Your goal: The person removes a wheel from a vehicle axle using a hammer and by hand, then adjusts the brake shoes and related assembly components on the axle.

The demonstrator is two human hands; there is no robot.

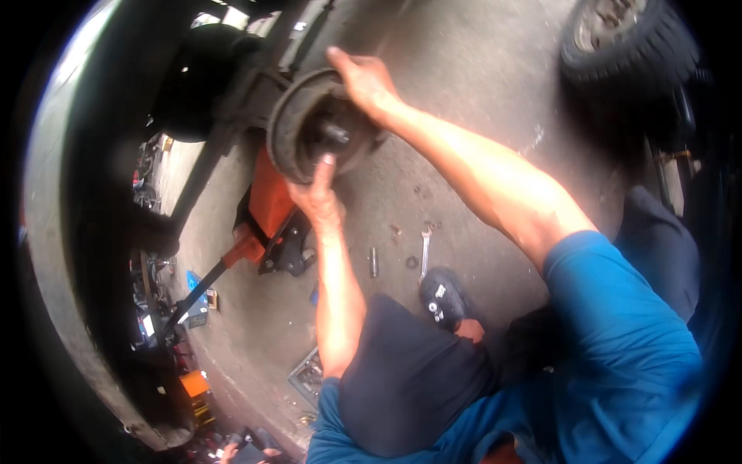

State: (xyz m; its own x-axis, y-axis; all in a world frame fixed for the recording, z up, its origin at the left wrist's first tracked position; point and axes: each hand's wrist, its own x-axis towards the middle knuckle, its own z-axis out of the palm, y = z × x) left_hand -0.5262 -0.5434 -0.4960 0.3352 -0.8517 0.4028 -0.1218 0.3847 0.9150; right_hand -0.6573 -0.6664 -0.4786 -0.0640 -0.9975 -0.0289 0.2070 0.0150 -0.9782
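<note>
A dark, worn round brake drum or hub [290,116] with a metal spindle [335,131] in its middle sits on the vehicle's axle at the upper middle. My left hand [315,193] grips its lower rim, thumb pointing up and fingers partly hidden behind it. My right hand [363,85] grips the upper right of the rim, thumb raised along the edge, fingers mostly out of sight. An orange jack [270,197] stands under the axle. On the concrete floor below lie a wrench [425,251] and a short metal cylinder [374,263], near my shoe [444,301].
A large tyred wheel [665,54] is at the upper right. The dark vehicle body and bumper [69,232] fill the left. A tool tray [305,375] lies low beside my leg, an orange object [195,383] at lower left, and another person's hand [229,452] shows at the bottom edge.
</note>
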